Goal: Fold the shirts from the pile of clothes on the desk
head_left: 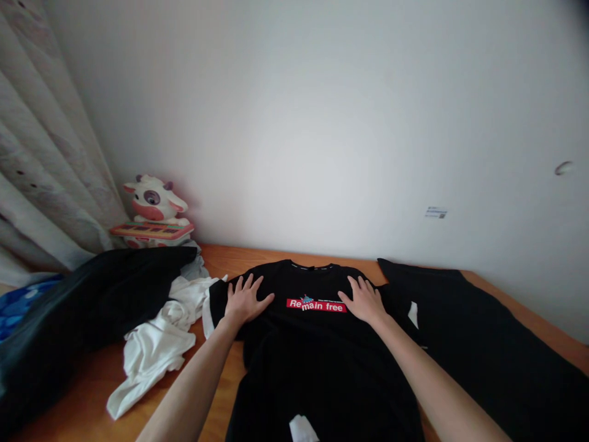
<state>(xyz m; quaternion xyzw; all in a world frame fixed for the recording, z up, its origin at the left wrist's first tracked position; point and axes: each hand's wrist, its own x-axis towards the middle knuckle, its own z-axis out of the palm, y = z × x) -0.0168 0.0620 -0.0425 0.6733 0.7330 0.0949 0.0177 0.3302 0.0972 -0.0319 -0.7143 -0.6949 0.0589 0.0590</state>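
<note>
A black T-shirt (313, 356) lies spread on the wooden table, its collar toward the wall and a red "Remain free" print across the chest. My left hand (243, 301) rests flat on the shirt near the left sleeve, fingers spread. On the other side of the print, my right hand (365, 301) also presses flat with its fingers apart. Neither hand grips the cloth. Both sleeves show white parts, and a white patch sits low on the shirt at the bottom edge of the view.
A folded black garment (488, 344) lies on the right. To the left are a crumpled white cloth (156, 337) and a dark garment heap (92, 301). Behind them stands a cow-shaped toy keyboard (154, 212). The wooden table (221, 390) meets a white wall; a curtain (41, 135) hangs left.
</note>
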